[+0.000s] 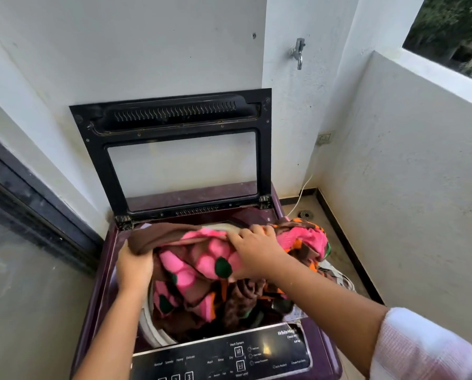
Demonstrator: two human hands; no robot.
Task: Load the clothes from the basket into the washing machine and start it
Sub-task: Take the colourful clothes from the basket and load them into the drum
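Note:
A maroon top-loading washing machine [107, 270] stands below me with its black-framed lid [97, 154] raised against the wall. A bulky pink, brown and orange blanket [202, 264] fills the drum opening and spills over the right rim. My left hand [133, 266] grips its brown edge at the left side of the opening. My right hand [252, 249] rests on top of the bundle with fingers curled into the fabric. The black control panel [221, 357] runs along the front edge. The basket is mostly hidden; a whitish woven edge [339, 278] shows right of the machine.
White walls close in behind and to the right. A tap [298, 52] sticks out of the back wall, with a socket [324, 137] and a white cable [302, 193] lower down. A floor drain [306, 214] lies right of the machine. A dark-framed glass door [23, 242] stands on the left.

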